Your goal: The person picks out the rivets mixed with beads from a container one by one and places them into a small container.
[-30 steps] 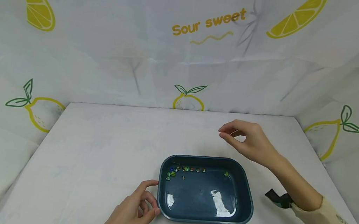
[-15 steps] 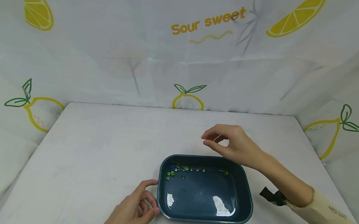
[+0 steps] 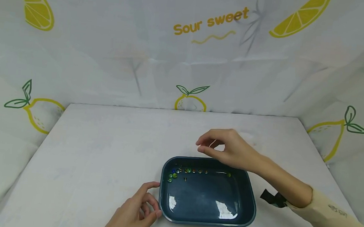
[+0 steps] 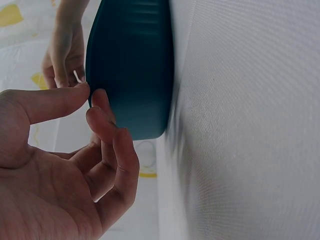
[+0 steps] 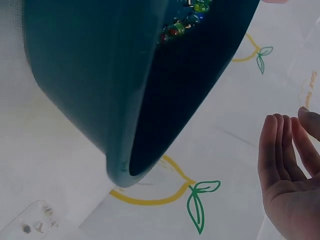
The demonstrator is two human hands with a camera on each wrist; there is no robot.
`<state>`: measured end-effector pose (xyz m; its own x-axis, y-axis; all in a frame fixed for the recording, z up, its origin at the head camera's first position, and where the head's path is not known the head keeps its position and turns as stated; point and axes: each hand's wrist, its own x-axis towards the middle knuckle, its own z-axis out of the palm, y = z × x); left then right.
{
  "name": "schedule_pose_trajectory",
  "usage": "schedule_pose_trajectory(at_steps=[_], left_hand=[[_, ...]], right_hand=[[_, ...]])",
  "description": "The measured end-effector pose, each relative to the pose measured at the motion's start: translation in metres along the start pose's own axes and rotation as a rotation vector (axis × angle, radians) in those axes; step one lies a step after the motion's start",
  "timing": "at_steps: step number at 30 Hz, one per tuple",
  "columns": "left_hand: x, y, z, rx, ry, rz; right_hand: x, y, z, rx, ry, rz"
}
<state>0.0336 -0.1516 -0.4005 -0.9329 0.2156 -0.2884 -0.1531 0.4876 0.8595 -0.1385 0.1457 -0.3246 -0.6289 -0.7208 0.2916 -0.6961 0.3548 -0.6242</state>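
Note:
A dark blue-green tray (image 3: 203,204) stands on the white table. Several glass marbles (image 3: 189,170) line its far left corner, with a small metal screw (image 3: 185,179) near them and a yellow-green marble (image 3: 229,175) at the far right. My left hand (image 3: 135,211) touches the tray's left wall, fingers loosely bent; in the left wrist view the thumb tip (image 4: 84,91) meets the rim. Above the tray's far edge is my right hand (image 3: 227,149), thumb and index tips close together. Whether something small lies between those tips cannot be told.
A clear shallow container (image 5: 31,221) with a few small pieces lies beyond the tray in the right wrist view; the head view shows it only faintly. White cloth walls (image 3: 110,51) with lemon prints rise around the table. A black strap (image 3: 273,198) hangs at the right sleeve.
My right hand has moved left and slightly toward me, from beyond the tray's far right corner to above its far edge. My left hand and the tray look unmoved.

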Motion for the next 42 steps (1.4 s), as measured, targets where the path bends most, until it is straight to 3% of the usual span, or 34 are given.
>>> schedule_pose_trajectory(at_steps=[20,42], left_hand=[[0.000,0.001,-0.001,-0.008,-0.011,-0.015],[0.000,0.001,-0.002,-0.001,-0.019,-0.008]], right_hand=[[0.008,-0.010,0.024,0.108,-0.200,0.032],[0.008,-0.005,0.044,0.196,-0.299,0.059]])
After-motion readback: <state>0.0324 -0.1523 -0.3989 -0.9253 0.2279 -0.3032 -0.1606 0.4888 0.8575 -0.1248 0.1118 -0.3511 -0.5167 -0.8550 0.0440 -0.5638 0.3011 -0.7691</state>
